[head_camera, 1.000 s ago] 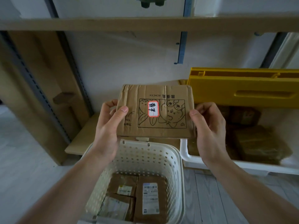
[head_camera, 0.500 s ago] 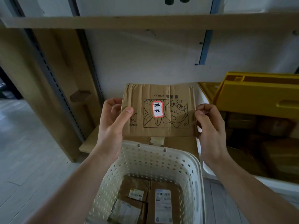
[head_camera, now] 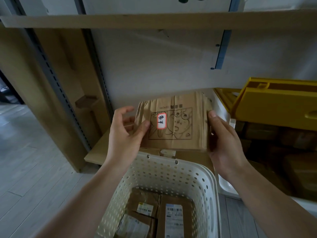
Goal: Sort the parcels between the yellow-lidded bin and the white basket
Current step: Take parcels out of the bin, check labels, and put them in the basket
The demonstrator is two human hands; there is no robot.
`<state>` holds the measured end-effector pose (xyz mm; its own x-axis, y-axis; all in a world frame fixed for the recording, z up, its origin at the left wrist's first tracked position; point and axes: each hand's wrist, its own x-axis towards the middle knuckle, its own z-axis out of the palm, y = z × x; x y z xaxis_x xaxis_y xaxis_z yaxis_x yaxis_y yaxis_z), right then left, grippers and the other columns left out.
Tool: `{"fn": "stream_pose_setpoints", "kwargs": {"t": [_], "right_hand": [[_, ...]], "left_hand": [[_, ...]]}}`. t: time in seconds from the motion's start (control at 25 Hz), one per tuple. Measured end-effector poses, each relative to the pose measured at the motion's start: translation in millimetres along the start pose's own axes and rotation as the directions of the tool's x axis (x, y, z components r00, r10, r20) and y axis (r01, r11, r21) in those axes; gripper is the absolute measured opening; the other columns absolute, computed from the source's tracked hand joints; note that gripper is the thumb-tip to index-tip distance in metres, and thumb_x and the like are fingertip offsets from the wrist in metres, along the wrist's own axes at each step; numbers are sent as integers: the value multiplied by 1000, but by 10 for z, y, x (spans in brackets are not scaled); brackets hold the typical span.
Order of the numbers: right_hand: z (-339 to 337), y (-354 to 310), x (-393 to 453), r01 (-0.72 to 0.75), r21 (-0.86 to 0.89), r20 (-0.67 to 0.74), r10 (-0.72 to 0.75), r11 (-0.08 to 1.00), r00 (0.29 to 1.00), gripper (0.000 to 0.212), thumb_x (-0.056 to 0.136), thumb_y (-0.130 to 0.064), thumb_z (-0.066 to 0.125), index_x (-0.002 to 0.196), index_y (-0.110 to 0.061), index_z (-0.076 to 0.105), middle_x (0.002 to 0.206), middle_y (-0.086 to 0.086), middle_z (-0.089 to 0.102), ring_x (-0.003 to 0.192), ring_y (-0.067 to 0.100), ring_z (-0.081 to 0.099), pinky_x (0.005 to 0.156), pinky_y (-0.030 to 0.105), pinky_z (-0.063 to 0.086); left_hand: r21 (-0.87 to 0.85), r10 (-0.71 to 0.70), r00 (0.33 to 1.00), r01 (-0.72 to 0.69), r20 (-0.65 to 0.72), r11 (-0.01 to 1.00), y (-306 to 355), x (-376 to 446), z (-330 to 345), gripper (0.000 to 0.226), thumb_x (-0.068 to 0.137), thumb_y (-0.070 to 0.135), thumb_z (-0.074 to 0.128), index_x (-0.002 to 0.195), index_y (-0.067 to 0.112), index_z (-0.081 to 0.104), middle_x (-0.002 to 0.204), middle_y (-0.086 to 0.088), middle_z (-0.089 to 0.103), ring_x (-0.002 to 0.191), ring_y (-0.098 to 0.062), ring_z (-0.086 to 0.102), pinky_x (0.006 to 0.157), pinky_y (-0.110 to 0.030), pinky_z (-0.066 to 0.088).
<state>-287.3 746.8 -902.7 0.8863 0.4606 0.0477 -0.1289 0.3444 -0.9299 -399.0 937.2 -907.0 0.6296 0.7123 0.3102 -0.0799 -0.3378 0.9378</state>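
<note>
The white perforated plastic basket (head_camera: 171,179) stood on the floor and contained at least three brown labelled parcels (head_camera: 173,219). To its right, the white bin (head_camera: 226,188) with its yellow lid (head_camera: 276,107) raised held further brown parcels (head_camera: 274,134), dimly lit. A flat brown cardboard parcel with a printed cartoon and a red-bordered sticker (head_camera: 173,124) was held above the basket's far rim. The left hand (head_camera: 127,133) gripped its left edge, thumb on the face. The right hand (head_camera: 224,141) clasped its right edge. The grey plank floor (head_camera: 25,152) lay open to the left.
</note>
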Motion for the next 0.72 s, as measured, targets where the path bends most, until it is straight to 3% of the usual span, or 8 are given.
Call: {"fn": "stream_pose_setpoints", "kwargs": {"t": [0.12, 0.24, 0.36, 0.44, 0.6, 0.72], "right_hand": [[-14, 17, -16, 4, 12, 56, -5, 1000, 998, 28, 102, -31, 48, 111, -20, 72, 98, 0, 76, 94, 16, 73, 72, 33, 59], [-11, 24, -28, -9, 37, 85, 5, 999, 996, 30, 106, -22, 42, 110, -19, 71, 94, -1, 76, 90, 13, 73, 68, 26, 59], [-25, -10, -33, -9, 56, 122, 2, 998, 993, 35, 108, -16, 38, 122, -19, 69, 106, 4, 77, 98, 17, 74, 71, 28, 60], [-46, -30, -35, -6, 44, 168, -1, 999, 986, 36, 107, -11, 38, 128, -18, 67, 104, 3, 77, 93, 15, 74, 71, 27, 61], [-65, -38, -37, -2, -2, 255, 3, 1000, 967, 41, 101, -23, 45, 140, -20, 58, 118, 5, 73, 103, 17, 72, 77, 28, 59], [-83, -28, -24, -1, -42, 299, 14, 999, 954, 50, 96, -32, 49, 144, -21, 53, 128, 10, 70, 115, 23, 69, 80, 32, 58]], "left_hand": [[32, 2, 999, -4, 42, 999, -34, 6, 28, 33, 90, 38, 73, 117, 31, 57, 111, 11, 67, 102, -8, 68, 90, -44, 60], [-37, -17, 988, 23, 151, 999, 8, -70, 88, 54, 76, 62, 73, 119, 32, 58, 110, 11, 70, 100, -12, 70, 80, -33, 63], [-74, -38, 971, 57, 238, 996, -3, -112, 122, 75, 69, 71, 74, 131, 35, 52, 115, 18, 69, 107, -7, 68, 91, -37, 59], [-136, -67, 954, 111, 292, 985, -16, -122, 135, 84, 67, 74, 77, 138, 36, 51, 122, 13, 69, 115, -17, 68, 97, -44, 57], [-269, -54, 897, 188, 438, 945, 50, -169, 166, 75, 84, 55, 71, 148, 25, 47, 127, 4, 70, 116, -16, 69, 86, -25, 58], [-303, -56, 846, 251, 530, 920, 57, -197, 163, 91, 70, 70, 75, 147, 30, 47, 129, 4, 70, 120, -19, 67, 90, -31, 58]]}}
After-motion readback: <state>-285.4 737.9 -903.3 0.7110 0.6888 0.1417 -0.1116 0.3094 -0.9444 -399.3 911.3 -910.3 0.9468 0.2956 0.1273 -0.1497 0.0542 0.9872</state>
